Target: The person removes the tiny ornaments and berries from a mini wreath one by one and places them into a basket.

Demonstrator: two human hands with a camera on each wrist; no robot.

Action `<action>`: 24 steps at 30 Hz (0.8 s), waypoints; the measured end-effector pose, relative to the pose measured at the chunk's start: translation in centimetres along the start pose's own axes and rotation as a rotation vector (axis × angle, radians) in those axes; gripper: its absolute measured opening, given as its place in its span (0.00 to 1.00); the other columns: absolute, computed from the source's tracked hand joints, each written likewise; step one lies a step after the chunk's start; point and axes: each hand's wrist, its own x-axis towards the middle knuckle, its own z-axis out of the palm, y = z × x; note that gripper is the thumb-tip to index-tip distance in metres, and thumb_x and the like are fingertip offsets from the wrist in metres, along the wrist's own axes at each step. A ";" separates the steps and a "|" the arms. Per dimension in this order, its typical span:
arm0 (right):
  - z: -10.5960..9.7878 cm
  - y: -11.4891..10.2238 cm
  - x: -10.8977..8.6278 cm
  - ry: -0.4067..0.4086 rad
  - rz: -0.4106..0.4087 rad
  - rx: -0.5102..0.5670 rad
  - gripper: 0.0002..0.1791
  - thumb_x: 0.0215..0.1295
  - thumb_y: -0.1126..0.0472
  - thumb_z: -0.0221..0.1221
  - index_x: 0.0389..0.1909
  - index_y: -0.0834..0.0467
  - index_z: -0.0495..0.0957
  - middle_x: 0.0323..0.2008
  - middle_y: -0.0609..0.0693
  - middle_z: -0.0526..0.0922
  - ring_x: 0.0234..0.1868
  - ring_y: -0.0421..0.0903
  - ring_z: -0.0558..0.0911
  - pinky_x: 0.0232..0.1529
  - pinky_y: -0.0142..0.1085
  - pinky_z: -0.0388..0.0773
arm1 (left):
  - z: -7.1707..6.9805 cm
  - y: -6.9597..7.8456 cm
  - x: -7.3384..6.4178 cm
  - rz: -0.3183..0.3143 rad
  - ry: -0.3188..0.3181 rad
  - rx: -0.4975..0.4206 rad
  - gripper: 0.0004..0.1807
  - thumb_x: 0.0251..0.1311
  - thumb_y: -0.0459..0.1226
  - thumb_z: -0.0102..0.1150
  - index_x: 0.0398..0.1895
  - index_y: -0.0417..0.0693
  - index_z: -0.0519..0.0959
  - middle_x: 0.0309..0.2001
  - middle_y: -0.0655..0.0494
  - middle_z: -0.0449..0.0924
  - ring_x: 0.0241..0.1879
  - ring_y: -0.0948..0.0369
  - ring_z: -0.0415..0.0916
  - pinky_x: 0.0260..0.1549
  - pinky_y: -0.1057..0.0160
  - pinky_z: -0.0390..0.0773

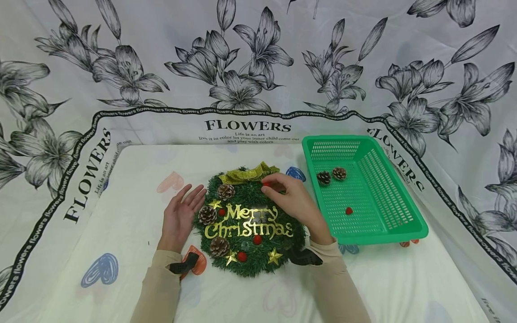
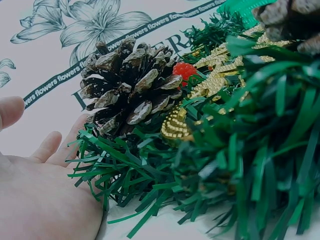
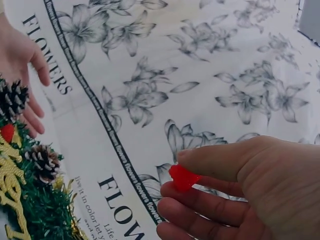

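A green tinsel wreath [image 1: 248, 194] lies on the bed-like white surface, with gold "Merry Christmas" lettering [image 1: 233, 212] across its middle. Pinecones [image 1: 219, 246], gold stars [image 1: 275, 256] and red berries [image 1: 242, 256] dot its left and lower parts, and a gold ribbon bow [image 1: 242, 176] tops it. My right hand [image 1: 296, 199] pinches a small red berry [image 3: 183, 178] between thumb and forefinger, above the wreath's upper right. Fingers extended and palm turned up, my left hand [image 1: 183, 215] is at the wreath's left edge, close by a pinecone [image 2: 127, 87].
Right of the wreath stands a green plastic basket [image 1: 379, 239], holding two pinecones [image 1: 339, 173] and one red berry [image 1: 349, 211]. White flower-print fabric [image 1: 186, 45] hangs behind. Black straps [image 1: 304, 257] are on both wrists.
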 end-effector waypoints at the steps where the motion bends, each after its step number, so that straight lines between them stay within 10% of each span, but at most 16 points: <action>1: -0.1 0.0 -0.1 -0.005 -0.002 -0.007 0.13 0.73 0.55 0.62 0.54 0.52 0.82 0.46 0.47 0.88 0.44 0.43 0.86 0.40 0.38 0.86 | 0.0 0.0 0.0 0.002 0.000 -0.001 0.34 0.83 0.48 0.33 0.82 0.43 0.42 0.79 0.42 0.57 0.80 0.46 0.53 0.81 0.54 0.61; 24: -3.1 1.2 -1.3 0.042 -0.080 -0.152 0.12 0.75 0.56 0.60 0.52 0.53 0.85 0.46 0.48 0.88 0.41 0.44 0.85 0.42 0.38 0.87 | -0.2 -0.2 0.0 0.005 -0.015 -0.006 0.35 0.82 0.48 0.35 0.82 0.43 0.42 0.77 0.42 0.60 0.78 0.49 0.58 0.80 0.55 0.62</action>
